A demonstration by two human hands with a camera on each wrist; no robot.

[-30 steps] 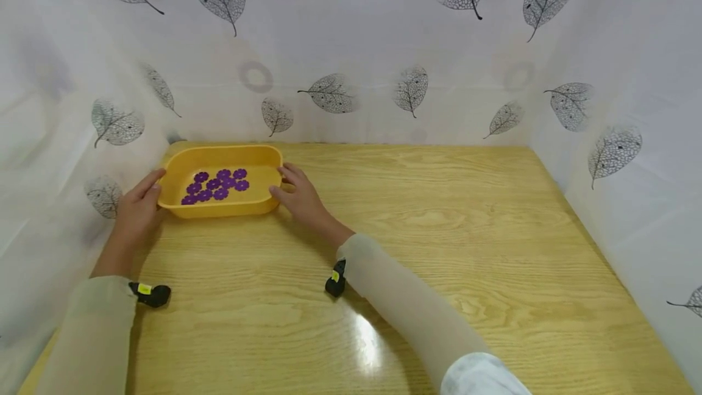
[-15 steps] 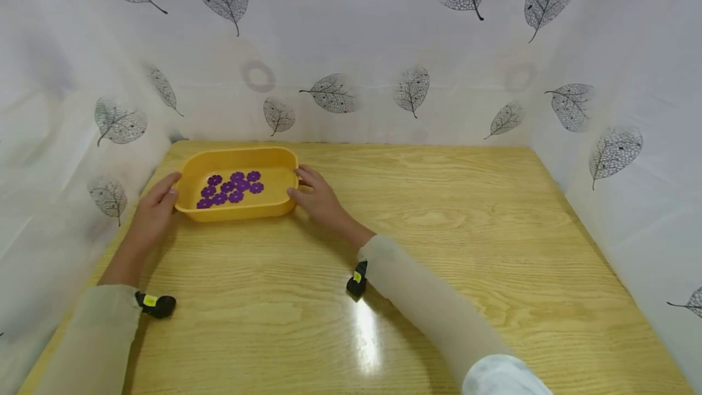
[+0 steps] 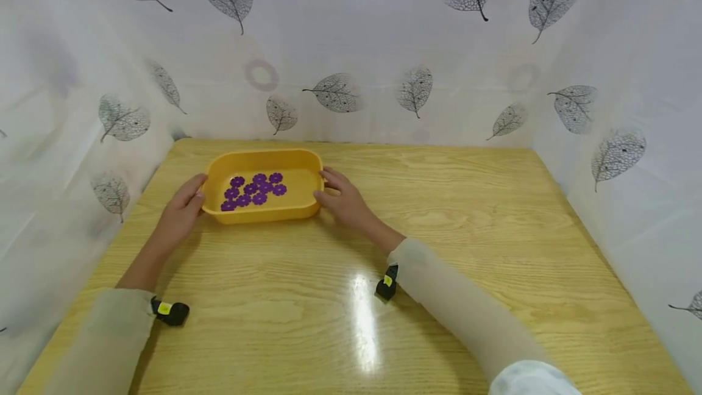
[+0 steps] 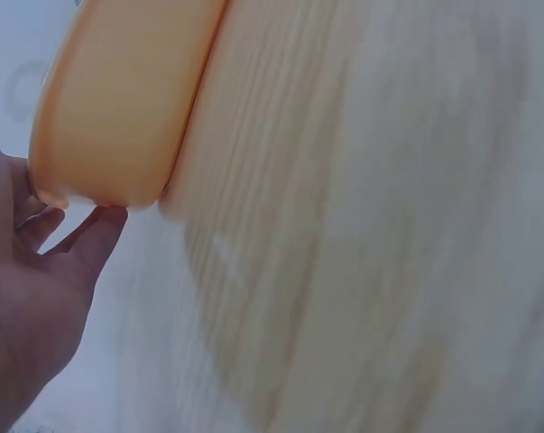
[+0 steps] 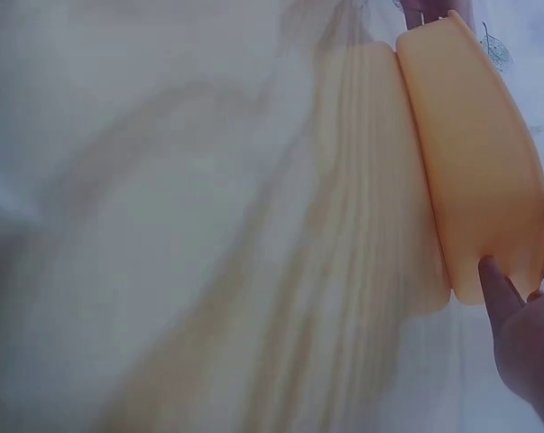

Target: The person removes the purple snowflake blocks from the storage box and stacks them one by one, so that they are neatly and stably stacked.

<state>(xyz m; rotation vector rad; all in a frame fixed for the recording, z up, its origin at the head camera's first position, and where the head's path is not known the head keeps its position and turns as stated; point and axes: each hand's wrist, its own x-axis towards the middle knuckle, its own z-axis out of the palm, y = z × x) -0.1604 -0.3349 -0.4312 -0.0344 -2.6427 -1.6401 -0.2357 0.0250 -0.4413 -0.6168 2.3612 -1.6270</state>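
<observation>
A yellow oblong plastic basin (image 3: 263, 215) stands upright toward the back left of the table. Several purple flower-shaped pieces (image 3: 259, 199) lie on its floor, mostly in the left half, some overlapping. My left hand (image 3: 183, 212) grips the basin's left end, thumb and fingers at the rim and end wall; in the left wrist view the fingertips touch the basin's outer wall (image 4: 127, 99). At the opposite end my right hand (image 3: 348, 203) grips the rim and wall. The right wrist view shows its thumb against the basin's side (image 5: 474, 162).
The wood-grain table (image 3: 439, 218) extends widely to the right and in front of the basin. White leaf-printed sheeting (image 3: 356, 47) borders the table at the back and both sides. Small black wrist cameras sit at both cuffs.
Both hands have moved the basin to the right along the back of the table, with the purple pieces inside it. The grip at both ends looks the same.
</observation>
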